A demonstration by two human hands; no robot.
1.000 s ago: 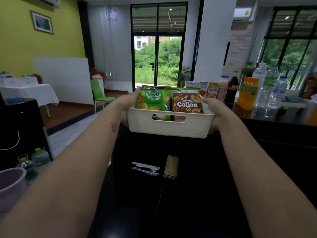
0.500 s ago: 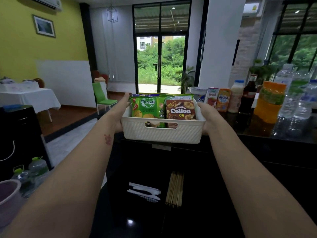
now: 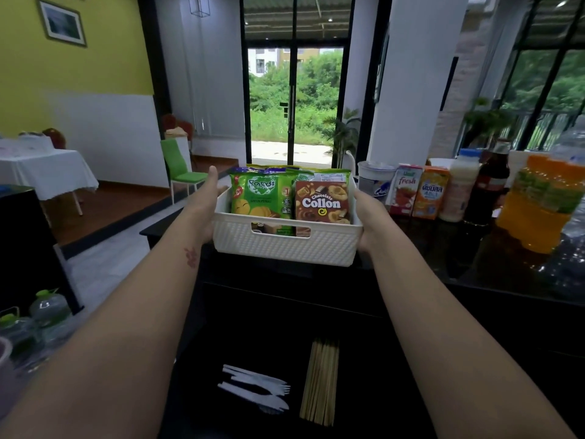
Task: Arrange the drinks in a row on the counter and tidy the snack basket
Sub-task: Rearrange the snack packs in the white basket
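Note:
A white woven snack basket sits at the left end of the dark counter, holding a green snack bag and a brown Collon box upright. My left hand is at its left side with fingers spread, thumb up. My right hand grips its right side. To the right stand the drinks in a row: a white cup, a red juice carton, an orange carton, a white bottle, a dark cola bottle and an orange bottle.
Clear water bottles stand at the far right. On the lower black shelf lie white plastic cutlery and wooden skewers. Water jugs are on the floor at the left, a green chair beyond.
The basket has come down and now rests at the counter's end. My left hand's fingers have loosened from its side. The view has shifted so more drinks show at the right.

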